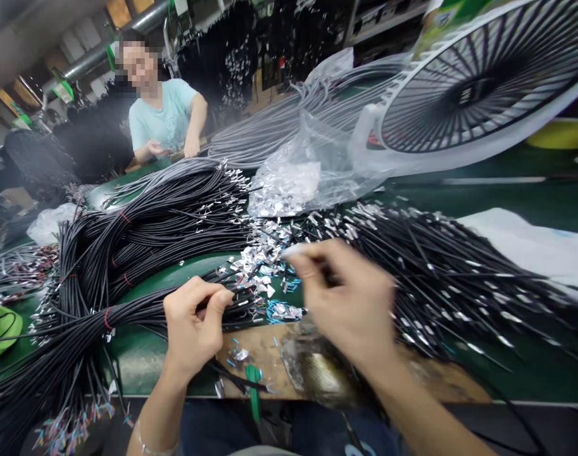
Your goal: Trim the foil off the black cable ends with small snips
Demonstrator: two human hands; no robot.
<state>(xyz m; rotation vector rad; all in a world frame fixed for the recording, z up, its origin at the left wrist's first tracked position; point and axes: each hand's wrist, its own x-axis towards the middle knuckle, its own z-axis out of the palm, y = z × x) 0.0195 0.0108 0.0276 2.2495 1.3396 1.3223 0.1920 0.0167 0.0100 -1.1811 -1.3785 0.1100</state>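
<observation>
My left hand (194, 323) is closed in a pinch on a black cable (232, 295), whose dark end shows at the thumb tip. To the right, my right hand (348, 297) is blurred by motion, with thumb and forefinger pinched together. Something whitish at its fingertips is too smeared to make out. Between and beyond the hands lies a heap of silvery foil scraps (263, 256), with small blue tube pieces (279, 310) nearer me. A bundle of black cables (146, 307), tied with a red band, runs leftward beside my left hand.
Black cables with silvery ends (440, 272) cover the right side. More tied black cables (141, 221) lie behind left. A clear plastic bag (298, 171), grey cables (264, 130) and a fan (478, 95) stand farther back. A wooden board (264, 342) lies in front. Across the table sits a co-worker (163, 120).
</observation>
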